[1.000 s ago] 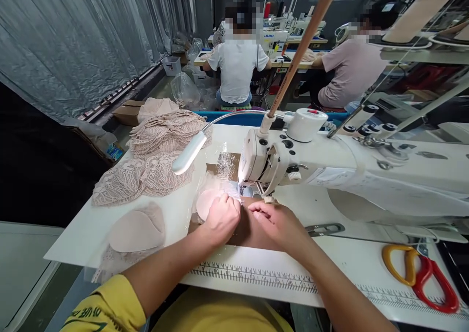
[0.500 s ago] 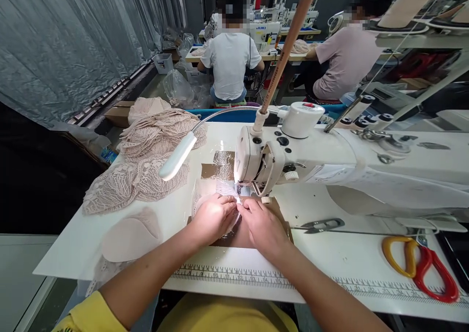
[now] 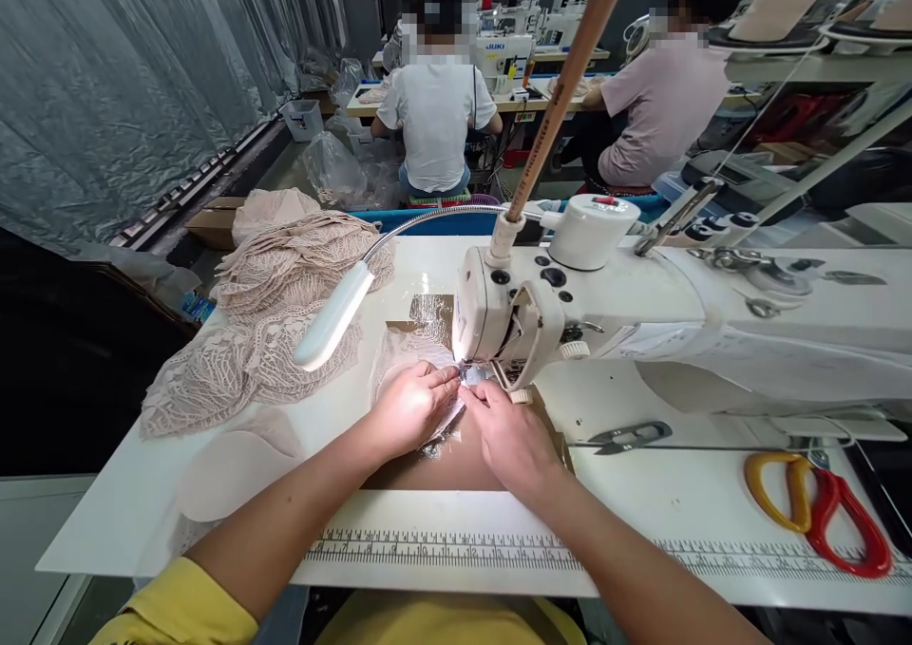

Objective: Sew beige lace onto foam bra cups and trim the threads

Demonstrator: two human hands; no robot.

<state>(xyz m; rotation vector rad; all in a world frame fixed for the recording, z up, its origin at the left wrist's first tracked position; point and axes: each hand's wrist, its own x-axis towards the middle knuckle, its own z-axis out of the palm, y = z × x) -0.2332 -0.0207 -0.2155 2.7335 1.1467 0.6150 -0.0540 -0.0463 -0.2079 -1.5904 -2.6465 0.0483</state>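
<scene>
A white sewing machine (image 3: 641,313) stands across the table, its needle area at the left end. My left hand (image 3: 409,406) lies curled on a beige lace piece (image 3: 413,352) just before the needle, fingers pressed on the fabric. My right hand (image 3: 509,436) rests beside it on the right, fingertips pinching the same fabric at the presser foot. A gooseneck lamp (image 3: 332,317) shines on both hands.
A pile of beige lace cups (image 3: 271,313) lies at the left, a padded cup (image 3: 228,460) in front of it. Thread snips (image 3: 631,436) and red-and-yellow scissors (image 3: 819,512) lie at the right. A printed ruler (image 3: 456,550) runs along the front edge. Two people sit at machines behind.
Both hands have slid forward toward the needle and closed together on the lace piece; the round pad visible under my left hand earlier is now covered.
</scene>
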